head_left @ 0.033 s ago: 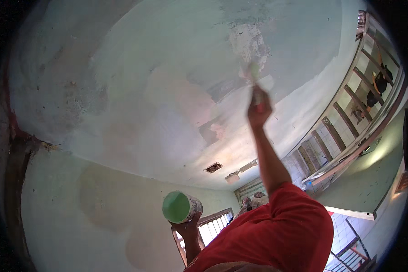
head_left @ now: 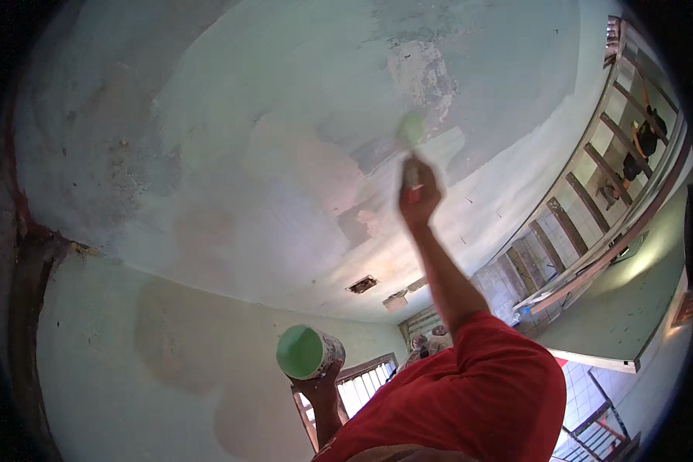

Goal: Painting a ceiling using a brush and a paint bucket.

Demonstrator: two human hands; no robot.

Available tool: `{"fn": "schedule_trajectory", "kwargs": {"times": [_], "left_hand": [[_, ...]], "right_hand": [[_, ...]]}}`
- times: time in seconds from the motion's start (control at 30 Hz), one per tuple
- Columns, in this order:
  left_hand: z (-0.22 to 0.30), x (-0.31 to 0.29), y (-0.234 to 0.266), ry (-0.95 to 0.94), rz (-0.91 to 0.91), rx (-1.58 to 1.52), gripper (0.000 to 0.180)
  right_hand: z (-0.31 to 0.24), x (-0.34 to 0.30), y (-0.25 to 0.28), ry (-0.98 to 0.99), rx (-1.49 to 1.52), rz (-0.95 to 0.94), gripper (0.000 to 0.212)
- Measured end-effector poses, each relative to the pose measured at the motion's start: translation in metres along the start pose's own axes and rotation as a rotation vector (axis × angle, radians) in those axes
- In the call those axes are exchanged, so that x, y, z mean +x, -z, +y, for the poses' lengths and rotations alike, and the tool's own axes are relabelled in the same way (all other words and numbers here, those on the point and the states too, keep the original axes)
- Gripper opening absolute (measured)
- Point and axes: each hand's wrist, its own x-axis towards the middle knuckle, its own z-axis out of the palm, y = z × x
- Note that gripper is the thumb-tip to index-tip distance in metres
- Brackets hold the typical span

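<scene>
My right hand [head_left: 421, 199] is raised and closed round the red handle of a paintbrush [head_left: 412, 132]. Pale green covers the brush's bristles, which are smeared by motion. They are over the patchy, peeling painted surface [head_left: 285, 154], just below a bare whitish patch [head_left: 422, 73]; I cannot tell if they touch it. Lower down, my left hand [head_left: 323, 385] grips a round paint tub [head_left: 333, 354] from beneath and the side. The tub is tilted so that its light green inside shows, and its outer wall is smudged.
At the right runs a railing [head_left: 568, 223] of dark bars, with dark items beyond it. A green panel [head_left: 608, 308] with a pale edge stands below that. A barred window [head_left: 362, 385] is behind my left arm. A rectangular hole [head_left: 362, 284] breaks the painted surface.
My right hand and the paintbrush have moved left and slightly down across the surface. My left hand and the tub have stayed in place.
</scene>
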Motion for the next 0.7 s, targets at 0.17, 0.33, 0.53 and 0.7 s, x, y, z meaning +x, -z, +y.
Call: {"fn": "schedule_trajectory", "kwargs": {"times": [0.17, 0.33, 0.53, 0.7], "left_hand": [[-0.002, 0.004, -0.008, 0.007, -0.049, -0.041, 0.105], [-0.008, 0.018, -0.017, -0.069, -0.147, -0.051, 0.1], [-0.007, 0.011, -0.01, -0.096, -0.15, -0.075, 0.099], [-0.007, 0.0, -0.003, -0.061, -0.076, -0.061, 0.1]], "right_hand": [[-0.079, -0.09, -0.024, -0.167, 0.262, -0.461, 0.025], [-0.042, -0.028, 0.006, -0.119, 0.58, -0.586, 0.022], [0.054, 0.07, 0.057, -0.214, 0.136, -0.194, 0.017], [0.045, 0.054, 0.048, -0.094, -0.213, 0.142, 0.019]]}}
